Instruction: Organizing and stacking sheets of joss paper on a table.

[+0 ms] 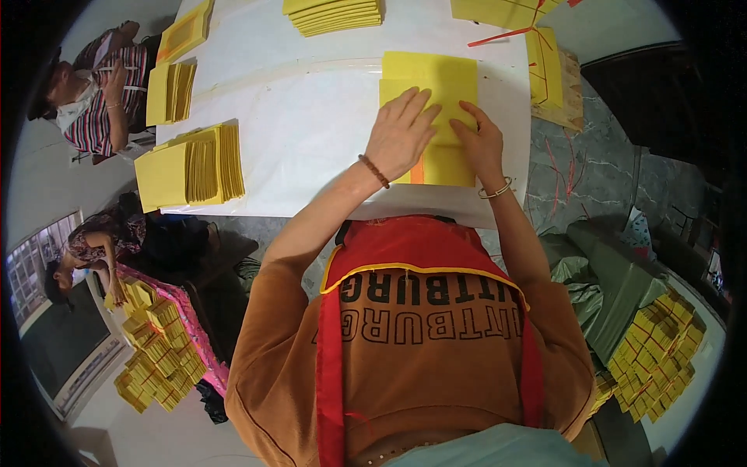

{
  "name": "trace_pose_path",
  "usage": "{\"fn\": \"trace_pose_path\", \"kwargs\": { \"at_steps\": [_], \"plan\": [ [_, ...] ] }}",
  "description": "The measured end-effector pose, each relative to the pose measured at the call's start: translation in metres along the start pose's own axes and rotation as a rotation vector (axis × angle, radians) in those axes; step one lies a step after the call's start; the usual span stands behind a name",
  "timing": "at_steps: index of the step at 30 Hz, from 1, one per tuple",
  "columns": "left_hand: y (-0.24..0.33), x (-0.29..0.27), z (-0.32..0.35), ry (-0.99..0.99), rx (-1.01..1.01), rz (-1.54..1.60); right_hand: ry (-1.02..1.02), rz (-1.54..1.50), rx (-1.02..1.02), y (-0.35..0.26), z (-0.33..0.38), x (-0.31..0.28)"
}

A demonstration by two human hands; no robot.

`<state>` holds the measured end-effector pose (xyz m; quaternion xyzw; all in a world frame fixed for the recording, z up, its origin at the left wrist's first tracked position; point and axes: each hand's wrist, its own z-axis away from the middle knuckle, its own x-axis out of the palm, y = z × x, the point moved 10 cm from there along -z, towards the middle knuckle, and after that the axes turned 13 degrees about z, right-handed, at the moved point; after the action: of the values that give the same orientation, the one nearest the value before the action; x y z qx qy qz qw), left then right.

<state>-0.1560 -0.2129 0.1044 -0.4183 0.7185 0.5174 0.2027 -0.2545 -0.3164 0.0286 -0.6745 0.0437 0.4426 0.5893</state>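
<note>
Yellow paper sheets (pixel 432 71), seemingly a small stack, lie on the white table in front of me. Their layers are slightly offset at the upper left. An orange strip (pixel 418 171) shows near their lower edge. My left hand (pixel 398 138), with a beaded bracelet at the wrist, rests flat on the paper, fingers stretched toward the upper right. At the right edge of the paper is my right hand (pixel 482 144), a bangle on its wrist. Its thumb and fingers are apart and touch the sheets. Neither hand grips anything.
Yellow paper stacks stand along the table's (pixel 303 140) left side (pixel 194 167) and far edge (pixel 333 14). Tied yellow bundles (pixel 545 66) sit at the right. Two people are to the left, one (pixel 105 93) beside the table, another (pixel 97 241) by piled yellow bundles (pixel 159 350).
</note>
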Motion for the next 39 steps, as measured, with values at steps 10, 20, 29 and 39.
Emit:
{"fn": "trace_pose_path", "kwargs": {
  "at_steps": [10,20,29,39],
  "plan": [
    [-0.025,0.046,0.015,-0.217,-0.086,-0.179,0.172,0.603,-0.209,-0.042,0.024,-0.012],
    [-0.025,0.026,0.013,-0.111,-0.049,-0.007,-0.110,0.766,-0.551,-0.040,0.063,0.033],
    [-0.004,0.048,0.015,-0.332,0.148,-0.241,-0.230,0.610,-0.469,-0.025,0.055,0.032],
    [-0.003,0.012,-0.002,-0.125,0.118,-0.175,-0.038,-0.471,-0.030,0.005,0.035,-0.025]
  ]
}}
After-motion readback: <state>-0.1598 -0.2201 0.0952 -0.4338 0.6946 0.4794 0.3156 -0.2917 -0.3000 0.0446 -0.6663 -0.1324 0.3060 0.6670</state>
